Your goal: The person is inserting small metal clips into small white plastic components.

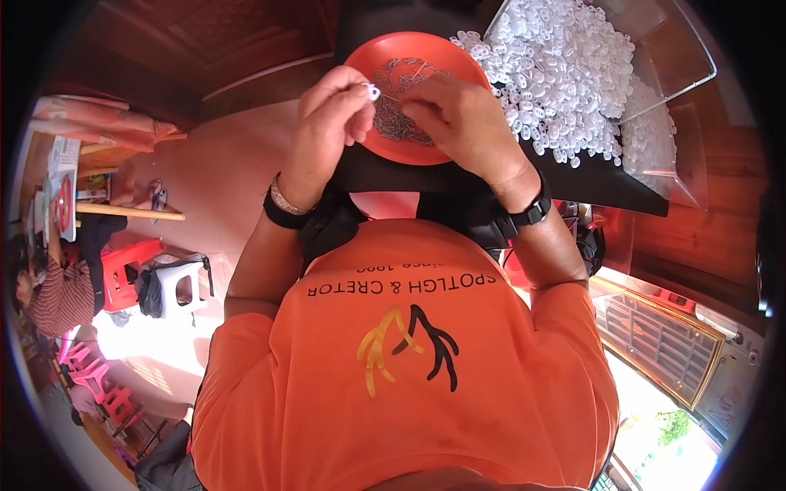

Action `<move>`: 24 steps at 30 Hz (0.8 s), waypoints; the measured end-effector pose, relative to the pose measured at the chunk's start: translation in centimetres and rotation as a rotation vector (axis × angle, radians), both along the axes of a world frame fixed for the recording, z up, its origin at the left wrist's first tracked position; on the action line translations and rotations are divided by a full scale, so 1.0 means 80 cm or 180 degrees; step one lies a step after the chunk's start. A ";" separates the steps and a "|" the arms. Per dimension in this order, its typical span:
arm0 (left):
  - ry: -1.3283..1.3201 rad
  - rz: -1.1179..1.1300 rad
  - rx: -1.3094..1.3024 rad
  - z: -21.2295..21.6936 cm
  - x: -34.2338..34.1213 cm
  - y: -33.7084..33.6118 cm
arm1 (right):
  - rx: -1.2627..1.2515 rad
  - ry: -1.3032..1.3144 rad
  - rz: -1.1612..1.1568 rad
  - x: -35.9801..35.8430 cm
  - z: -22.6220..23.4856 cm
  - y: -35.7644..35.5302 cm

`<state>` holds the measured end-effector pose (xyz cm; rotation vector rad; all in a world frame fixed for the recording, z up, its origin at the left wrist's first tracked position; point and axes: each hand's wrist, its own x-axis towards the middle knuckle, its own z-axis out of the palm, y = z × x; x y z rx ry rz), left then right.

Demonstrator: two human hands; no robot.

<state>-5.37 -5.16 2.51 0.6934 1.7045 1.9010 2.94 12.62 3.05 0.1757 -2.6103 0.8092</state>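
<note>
My left hand (pixel 334 108) pinches a small white plastic piece (pixel 373 92) with a hole in it, between thumb and forefinger. Facing it, my right hand (pixel 468 123) has its fingers pressed together on a thin metal pin (pixel 390 97), whose end points toward the white piece. I cannot tell whether the two touch. Both hands are above a round orange-red bowl (pixel 416 42). Many small metal pins (pixel 395 124) lie inside the bowl, along with a thin yellowish stick (pixel 421 69). The right hand hides part of the bowl.
To the right of the bowl, a large heap of white plastic pieces (pixel 565 74) spills from a clear bin (pixel 684 90) onto the dark tabletop (pixel 606 182). At far left a person in a striped top (pixel 67 299) sits by a table. Red and white stools (pixel 182 282) stand nearby.
</note>
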 end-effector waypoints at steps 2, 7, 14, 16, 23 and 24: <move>-0.0117 0.0207 -0.0129 0.003 -0.001 -0.004 | 0.0281 -0.0202 0.0118 0.001 -0.011 0.000; -0.0146 0.0259 -0.0092 -0.001 -0.004 -0.012 | 0.0944 -0.0422 0.0194 -0.003 -0.012 -0.008; -0.0126 0.0016 0.0007 -0.011 -0.001 -0.012 | 0.0689 -0.0159 -0.0073 -0.001 -0.023 0.010; -0.0107 -0.0047 0.0074 -0.012 0.002 -0.007 | 0.0402 0.0006 -0.0068 0.001 -0.022 0.013; -0.0096 -0.0321 0.0037 -0.008 0.008 0.011 | -0.0168 -0.0175 -0.0462 0.002 -0.015 0.020; -0.0070 -0.0337 0.0014 -0.008 0.010 0.013 | -0.0480 -0.0241 -0.0444 0.001 -0.016 0.022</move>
